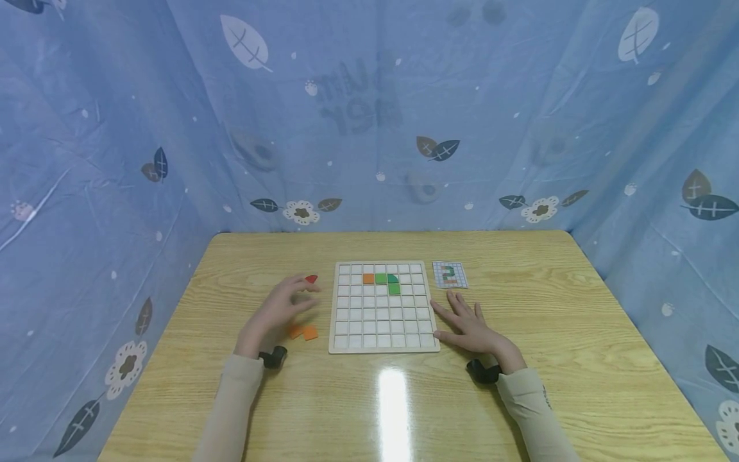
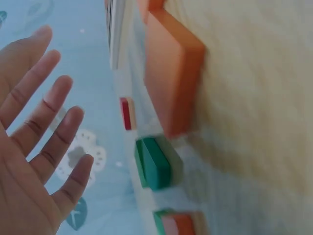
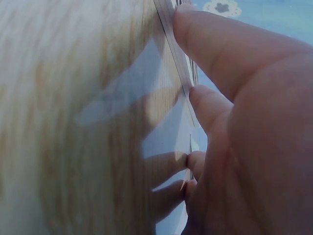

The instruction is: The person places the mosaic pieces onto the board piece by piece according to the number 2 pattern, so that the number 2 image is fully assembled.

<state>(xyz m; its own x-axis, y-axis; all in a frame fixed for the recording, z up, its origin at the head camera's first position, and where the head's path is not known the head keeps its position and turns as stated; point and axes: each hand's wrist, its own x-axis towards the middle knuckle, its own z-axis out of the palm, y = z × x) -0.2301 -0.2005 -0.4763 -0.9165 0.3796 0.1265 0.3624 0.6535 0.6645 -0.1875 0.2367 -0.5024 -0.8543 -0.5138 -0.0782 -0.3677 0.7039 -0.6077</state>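
Blue curtains border the worktop; left hand, empty, hovers near orange tiles; right hand, gripping nothing, touches the right edge of the board.

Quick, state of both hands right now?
Left hand: open, holding nothing.
Right hand: open, spread at the edge of the grid board, gripping nothing.
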